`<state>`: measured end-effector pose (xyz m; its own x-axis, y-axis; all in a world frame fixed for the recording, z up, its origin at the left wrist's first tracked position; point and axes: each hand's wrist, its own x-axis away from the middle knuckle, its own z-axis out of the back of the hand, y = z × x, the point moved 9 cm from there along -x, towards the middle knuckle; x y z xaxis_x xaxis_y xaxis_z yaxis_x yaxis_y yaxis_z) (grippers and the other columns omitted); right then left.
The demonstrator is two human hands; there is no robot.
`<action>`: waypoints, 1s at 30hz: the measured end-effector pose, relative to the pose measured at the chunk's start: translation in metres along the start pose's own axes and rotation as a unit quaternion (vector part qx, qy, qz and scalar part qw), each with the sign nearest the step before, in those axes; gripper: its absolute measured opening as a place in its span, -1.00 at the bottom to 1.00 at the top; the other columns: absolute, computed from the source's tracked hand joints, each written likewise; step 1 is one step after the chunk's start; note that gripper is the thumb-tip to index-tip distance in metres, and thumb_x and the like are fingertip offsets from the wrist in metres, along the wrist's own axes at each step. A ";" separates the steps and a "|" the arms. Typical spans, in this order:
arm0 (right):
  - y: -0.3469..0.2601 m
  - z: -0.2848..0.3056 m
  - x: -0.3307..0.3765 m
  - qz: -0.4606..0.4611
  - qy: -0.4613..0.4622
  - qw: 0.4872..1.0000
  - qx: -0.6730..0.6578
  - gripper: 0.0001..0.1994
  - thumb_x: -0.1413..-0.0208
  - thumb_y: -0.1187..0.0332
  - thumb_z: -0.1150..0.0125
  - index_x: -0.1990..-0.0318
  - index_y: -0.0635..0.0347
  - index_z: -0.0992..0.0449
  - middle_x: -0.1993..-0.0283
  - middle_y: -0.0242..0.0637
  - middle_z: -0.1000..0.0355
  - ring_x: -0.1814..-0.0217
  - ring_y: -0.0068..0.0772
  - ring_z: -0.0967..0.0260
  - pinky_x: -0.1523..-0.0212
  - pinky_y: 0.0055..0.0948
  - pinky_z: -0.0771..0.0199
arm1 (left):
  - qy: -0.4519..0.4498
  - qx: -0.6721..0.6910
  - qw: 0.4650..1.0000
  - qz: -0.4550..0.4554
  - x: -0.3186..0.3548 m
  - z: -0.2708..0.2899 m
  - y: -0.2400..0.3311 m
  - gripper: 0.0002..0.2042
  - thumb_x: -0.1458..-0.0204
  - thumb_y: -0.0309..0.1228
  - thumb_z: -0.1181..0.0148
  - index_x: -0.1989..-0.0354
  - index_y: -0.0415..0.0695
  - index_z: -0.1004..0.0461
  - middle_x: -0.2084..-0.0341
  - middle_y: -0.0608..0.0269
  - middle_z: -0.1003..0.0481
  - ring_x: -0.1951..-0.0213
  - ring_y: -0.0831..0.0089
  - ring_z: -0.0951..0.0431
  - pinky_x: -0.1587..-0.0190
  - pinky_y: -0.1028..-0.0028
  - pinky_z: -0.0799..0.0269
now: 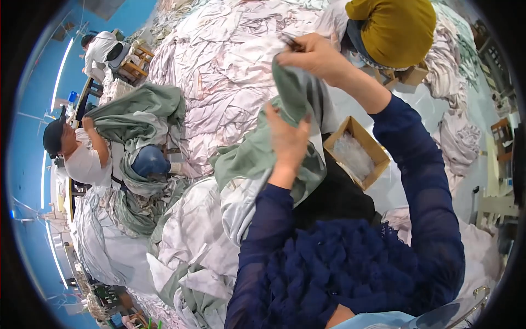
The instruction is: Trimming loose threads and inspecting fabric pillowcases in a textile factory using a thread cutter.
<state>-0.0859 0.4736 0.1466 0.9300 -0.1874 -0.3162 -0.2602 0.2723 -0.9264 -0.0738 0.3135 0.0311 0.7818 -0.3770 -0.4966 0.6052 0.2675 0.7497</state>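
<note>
A sage-green cloth [245, 158] with a white part lies over my lap, one end lifted up in front of me. My right hand [324, 59] is closed at the top of that raised end, pinching its edge. A small dark pointed tool [290, 41], which looks like thread snips, juts out of the same hand. Lower down, my left hand [290, 141] is against the green cloth, slightly blurred, its thumb and fingers apart. Folds partly hide what the left fingertips touch.
Beside my lap stands an open cardboard box [378, 167] with wispy white scraps inside. A large heap of pale pink cloth [224, 60] spreads ahead. A co-worker [87, 151] at left handles green cloth; a person in a mustard top [397, 33] bends at upper right.
</note>
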 end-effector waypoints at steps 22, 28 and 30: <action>0.091 -0.111 0.152 0.054 0.111 0.987 0.099 -0.56 0.19 0.30 -0.52 0.11 0.22 -0.54 0.24 -0.26 -0.40 0.41 -0.38 -0.39 0.30 -0.50 -0.44 | 0.027 0.376 0.890 0.257 0.070 0.064 -0.115 -0.79 -0.04 -0.73 -0.09 0.18 -0.25 -0.51 0.26 0.34 -0.54 0.21 0.53 -0.50 0.09 0.49 -0.40; 0.114 -0.056 0.168 -0.027 0.220 0.972 0.083 -0.93 -0.13 0.45 -0.26 0.29 0.24 -0.54 0.43 -0.44 -0.43 0.41 -0.64 -0.31 0.38 -0.58 -0.36 | 0.069 0.378 0.872 0.304 0.078 0.074 -0.130 -0.81 -0.05 -0.68 -0.15 0.16 -0.26 -0.52 0.25 0.30 -0.55 0.19 0.51 -0.52 0.09 0.48 -0.42; 0.148 0.000 0.191 -0.083 0.293 0.947 0.098 -0.91 -0.15 0.41 -0.26 0.28 0.23 -0.55 0.43 -0.49 -0.44 0.44 -0.70 -0.27 0.43 -0.60 -0.32 | 0.085 0.388 0.858 0.324 0.084 0.079 -0.140 -0.81 -0.05 -0.66 -0.17 0.15 -0.26 -0.52 0.22 0.28 -0.55 0.18 0.49 -0.52 0.07 0.46 -0.43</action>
<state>0.0536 0.4785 -0.0509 0.6351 -0.7195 -0.2810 -0.0156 0.3518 -0.9359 -0.1046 0.1742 -0.0805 0.9674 -0.2187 0.1281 -0.1959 -0.3246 0.9253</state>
